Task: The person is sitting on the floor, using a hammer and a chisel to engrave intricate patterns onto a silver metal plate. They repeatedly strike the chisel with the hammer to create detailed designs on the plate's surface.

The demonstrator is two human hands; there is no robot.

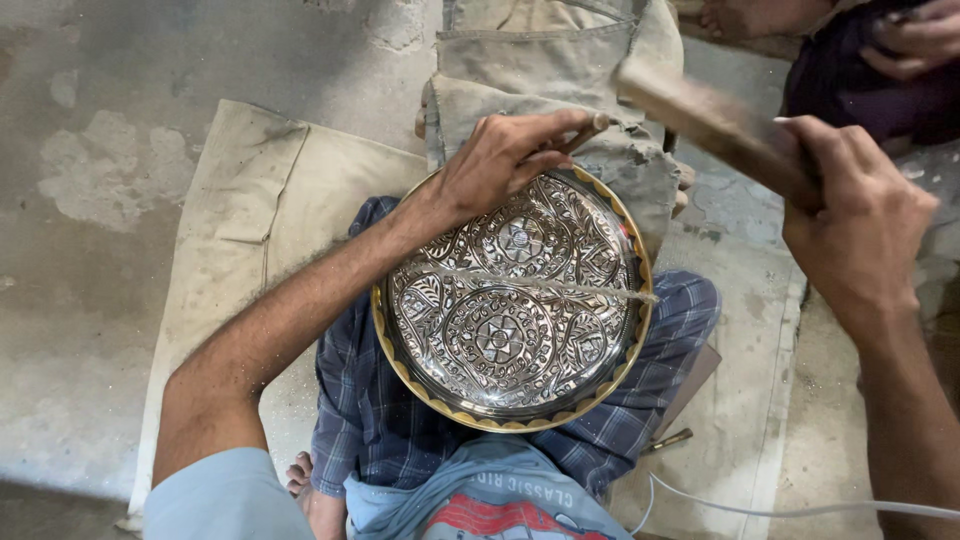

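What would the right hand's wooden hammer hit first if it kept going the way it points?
Probably the thin chisel pinched in the left hand at the engraved plate's far rim; the hammer in the right hand is blurred, so depth is unclear.

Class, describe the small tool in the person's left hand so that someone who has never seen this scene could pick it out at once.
Start at the big round engraved metal plate on the person's lap. At its far rim, the left hand pinches a thin chisel whose end sticks out past the fingers. Unlike the thick wooden mallet in the right hand, it is slim and short.
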